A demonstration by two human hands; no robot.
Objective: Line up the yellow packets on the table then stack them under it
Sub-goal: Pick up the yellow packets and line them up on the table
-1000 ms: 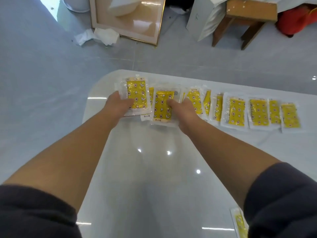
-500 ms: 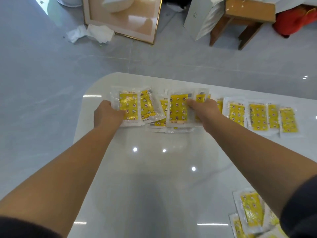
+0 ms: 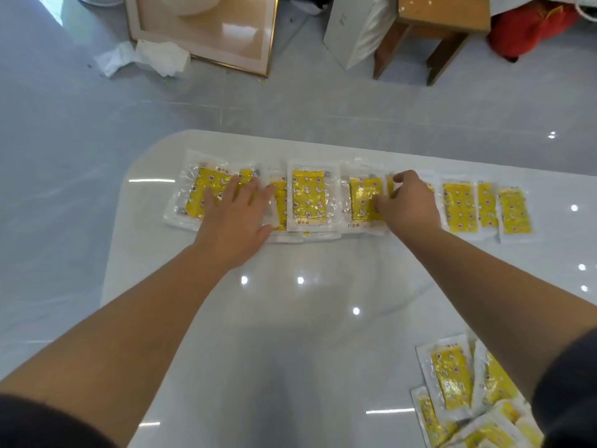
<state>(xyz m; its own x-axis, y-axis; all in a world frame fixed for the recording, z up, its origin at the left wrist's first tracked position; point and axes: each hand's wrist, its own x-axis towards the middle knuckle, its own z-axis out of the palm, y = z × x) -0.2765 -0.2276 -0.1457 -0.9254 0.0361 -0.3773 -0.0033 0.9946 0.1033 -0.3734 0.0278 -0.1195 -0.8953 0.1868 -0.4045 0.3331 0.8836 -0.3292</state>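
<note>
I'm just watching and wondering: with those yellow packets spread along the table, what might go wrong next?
The packets under the left hand overlap, so sliding one could drag its neighbours and skew the row. The row lies near the table's far edge; a push on the glossy top might send one to the floor. The loose pile beside the right forearm could get brushed away.

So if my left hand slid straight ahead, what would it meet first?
The left hand lies flat on the leftmost packets; beyond them looks like only bare table to the far edge.
</note>
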